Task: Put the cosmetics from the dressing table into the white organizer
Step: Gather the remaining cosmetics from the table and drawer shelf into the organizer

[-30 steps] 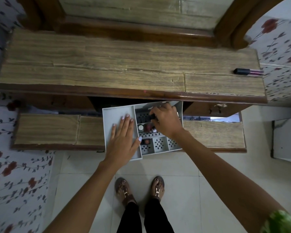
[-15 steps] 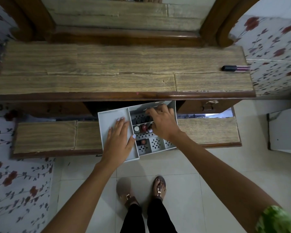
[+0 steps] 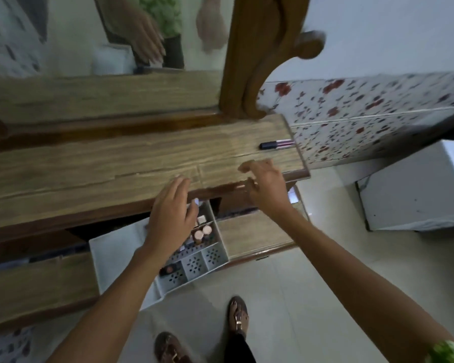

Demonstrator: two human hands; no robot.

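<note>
The right hand (image 3: 266, 183), fingers spread and empty, reaches far-right toward the dark-capped pink tube (image 3: 276, 144) on the wooden bench (image 3: 116, 163). The left hand (image 3: 172, 218), fingers loose and empty, hovers over the white plastic organizer (image 3: 110, 258), probably ready to steady it.

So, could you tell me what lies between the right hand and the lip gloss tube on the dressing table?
Only bare wooden tabletop, in the head view, separates the right hand from the lip gloss tube.

White organizer (image 3: 116, 255), pale grey-white walls, dark teardrop perforations in its small compartments. Dressing table (image 3: 116, 163) top: tan woodgrain, glossy reddish-brown edge. Lip gloss tube (image 3: 276, 144): black cap, pink striped body. Wall tiles (image 3: 364, 111): white, red flowers, dark stems. Floor (image 3: 312, 297): plain cream tiles. Sandals (image 3: 237, 314): brown. Sleeve (image 3: 447, 352): green.
</note>
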